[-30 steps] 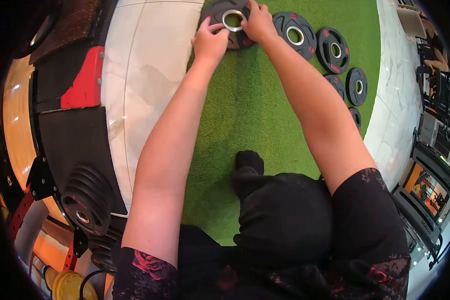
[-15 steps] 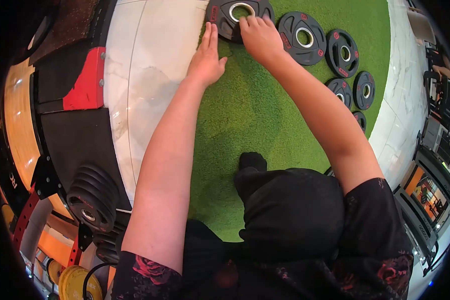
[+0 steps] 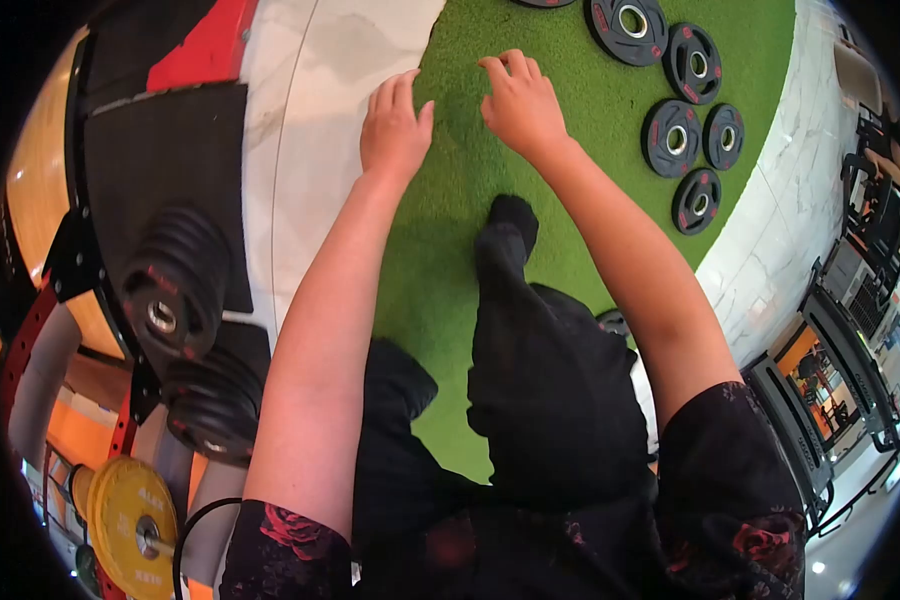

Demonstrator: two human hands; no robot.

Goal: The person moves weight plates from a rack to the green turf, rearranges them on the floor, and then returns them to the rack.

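Observation:
My left hand is held out over the border of the white tile and the green turf, fingers stretched and holding nothing. To its right, my right hand hovers above the turf with its fingers loosely bent and apart, also holding nothing. Nearest to it is a black weight plate with a metal-ringed hole, lying flat beyond and to the right. Only the lower edge of another weight plate shows at the top of the view. Smaller plates, such as one weight plate, lie on the turf at the right.
A rack on the left holds stacked black plates and a yellow plate. Black mat and white tile border the turf. Treadmills stand at the far right. My socked foot is on the turf.
Both hands have come away from the large plate at the top, which has mostly left the view. The camera view has shifted, and more of the smaller plates and my legs show now.

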